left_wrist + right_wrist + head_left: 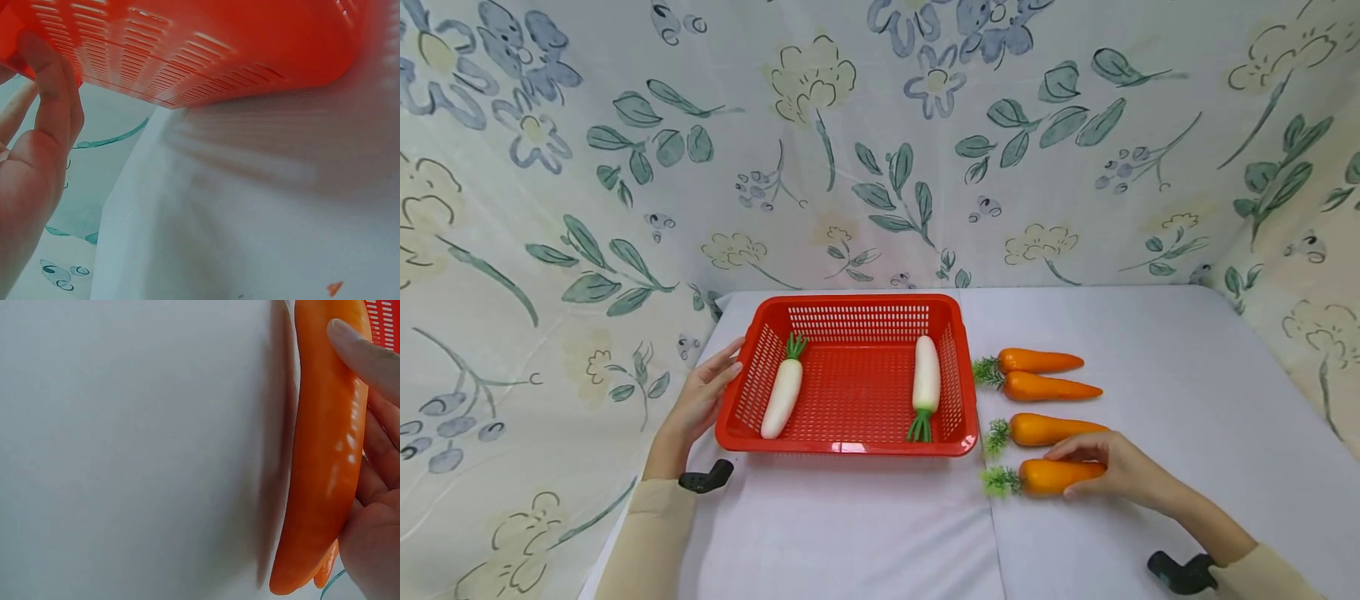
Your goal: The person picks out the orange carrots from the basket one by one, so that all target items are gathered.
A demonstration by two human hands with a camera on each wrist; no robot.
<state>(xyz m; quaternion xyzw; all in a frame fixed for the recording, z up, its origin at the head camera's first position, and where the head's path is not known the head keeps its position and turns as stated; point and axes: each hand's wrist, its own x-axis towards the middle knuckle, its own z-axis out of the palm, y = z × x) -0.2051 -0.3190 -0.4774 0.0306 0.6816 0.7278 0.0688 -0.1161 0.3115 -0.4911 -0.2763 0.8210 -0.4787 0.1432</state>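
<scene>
At the left rim of a red plastic basket (850, 448), my left hand (703, 396) holds the edge; the left wrist view shows its fingers (53, 94) against the perforated wall. My right hand (1120, 471) grips the nearest orange carrot (1048, 477) around its body, the thumb on the near side and the fingers on the far side. From the right wrist, the carrot (328, 450) appears close over the white cloth, its tapered end toward the bottom. One white radish (783, 396) lies at the basket's left side, green top away from me; another white radish (927, 373) lies at the right, green top toward me.
Beyond the gripped carrot lie a third carrot (1048, 429) and two more, a carrot (1052, 387) and a carrot (1041, 360), green tops toward the basket. White cloth (850, 533) covers the table. A floral curtain (880, 150) hangs behind and at the sides.
</scene>
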